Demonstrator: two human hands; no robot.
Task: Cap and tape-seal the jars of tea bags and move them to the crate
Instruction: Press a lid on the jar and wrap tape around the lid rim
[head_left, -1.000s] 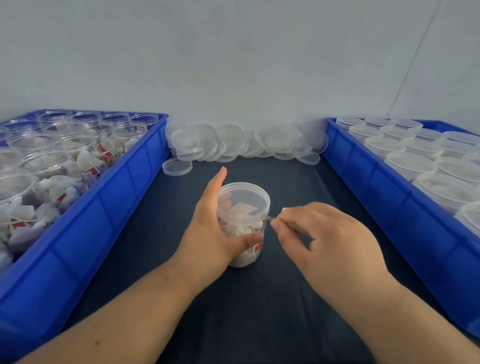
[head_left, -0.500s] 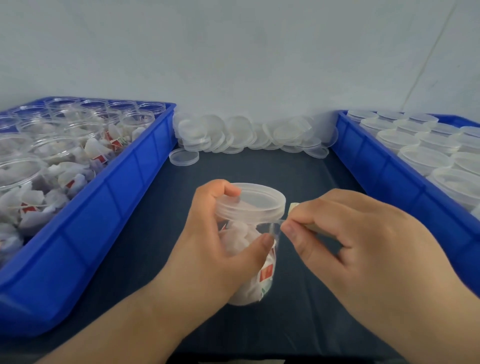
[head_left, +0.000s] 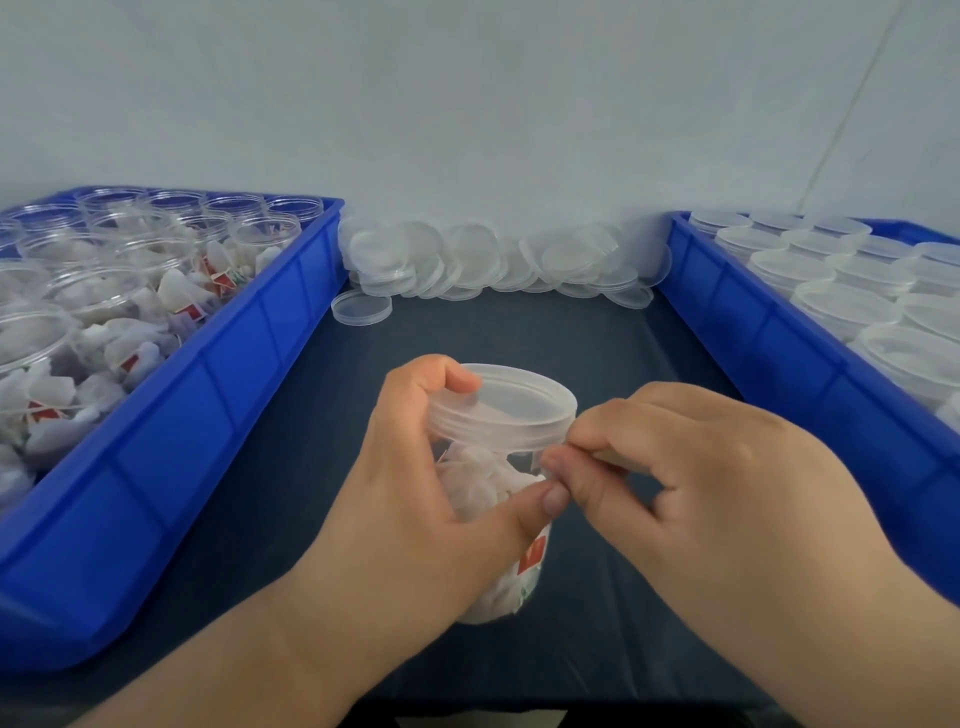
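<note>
Snugly, jar in left hand; right hand pinches tape nr lid.

A dark table bore a left crate and a right crate. Clear lids were heaped between them at the back, with one loose lid just in front.

The left hand and right hand are bare, each on a bare forearm running to the near edge. The left thumbnail is short, rounded and plain. Fine creases mark the right knuckles.
</note>
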